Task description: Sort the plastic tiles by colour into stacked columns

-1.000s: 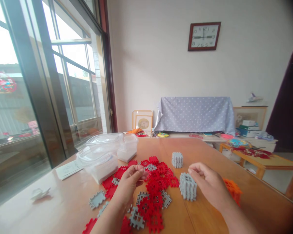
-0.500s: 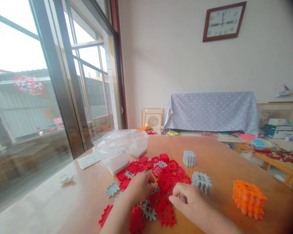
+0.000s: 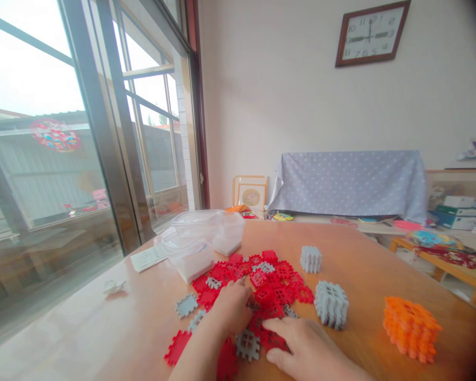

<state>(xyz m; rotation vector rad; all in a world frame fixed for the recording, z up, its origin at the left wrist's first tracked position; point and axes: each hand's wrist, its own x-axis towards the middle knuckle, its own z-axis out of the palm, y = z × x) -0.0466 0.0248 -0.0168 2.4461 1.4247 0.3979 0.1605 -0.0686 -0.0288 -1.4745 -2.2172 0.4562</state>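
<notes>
A pile of flat red and grey interlocking tiles (image 3: 269, 283) lies on the wooden table (image 3: 365, 275). My left hand (image 3: 232, 309) rests on the pile's near left side, its fingers curled down among the tiles. On the pile's near edge my right hand (image 3: 301, 346) lies flat with fingers stretched out over a red tile. Two grey tile stacks stand to the right: one (image 3: 331, 304) close to my right hand, the other (image 3: 310, 259) farther back. An orange stack (image 3: 410, 328) sits at the far right.
Clear plastic containers (image 3: 194, 241) stand behind the pile on the left, with a paper slip (image 3: 148, 257) and a small white scrap (image 3: 113, 287) beside them. A window runs along the left. A low side table (image 3: 440, 248) and a cloth-covered piece of furniture (image 3: 349, 180) stand behind.
Both hands came down from above the table onto the tile pile. My right hand moved left from the grey stack and flattened on the tiles. The view shifted, bringing the orange stack into sight.
</notes>
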